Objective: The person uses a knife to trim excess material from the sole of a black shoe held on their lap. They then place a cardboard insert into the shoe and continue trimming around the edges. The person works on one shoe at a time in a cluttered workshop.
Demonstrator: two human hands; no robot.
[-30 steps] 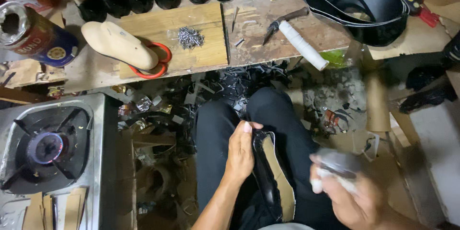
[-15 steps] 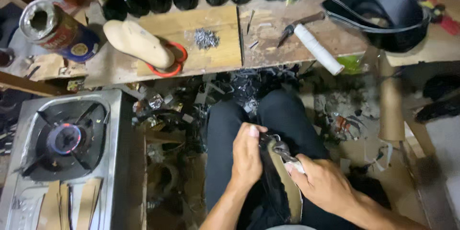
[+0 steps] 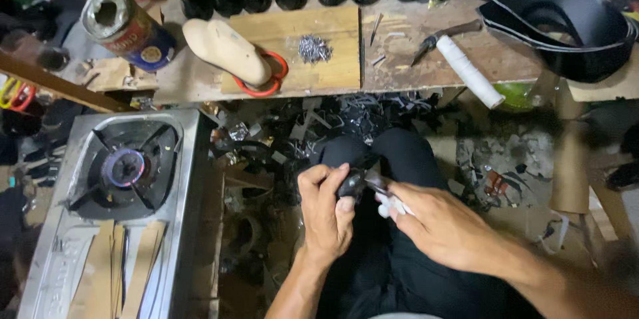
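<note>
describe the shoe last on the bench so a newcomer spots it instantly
Start at the wooden workbench across the top of the head view, then go to its pale board left of centre. The shoe last lies on that board's left edge, over orange-handled scissors. It is the only smooth, cream, foot-shaped block; the nail pile beside it is small and grey.

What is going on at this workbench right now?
A seated person grips a small black shoe piece in the left hand, over the lap. The right hand presses a white-handled tool against it. On the bench lie a wooden shoe last, loose nails and a white roll.
</note>
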